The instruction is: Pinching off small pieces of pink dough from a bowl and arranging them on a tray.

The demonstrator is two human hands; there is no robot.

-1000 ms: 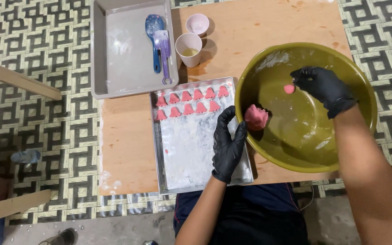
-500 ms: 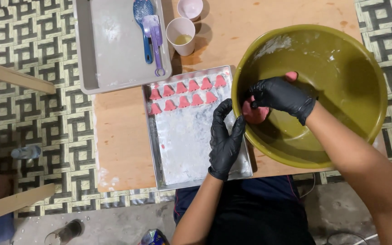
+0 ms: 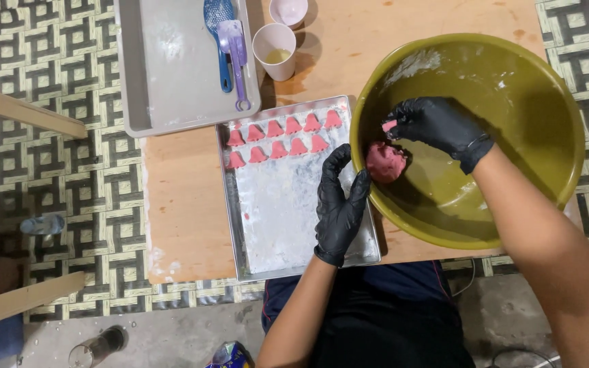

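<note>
Bright, even overhead light, sharp picture

We see soft shadows right of the cups (image 3: 275, 49) on the bench (image 3: 185, 204), mild sheen inside the green bowl (image 3: 512, 82), detail lost in the black gloves, and dimmer floor along the bottom.
</note>
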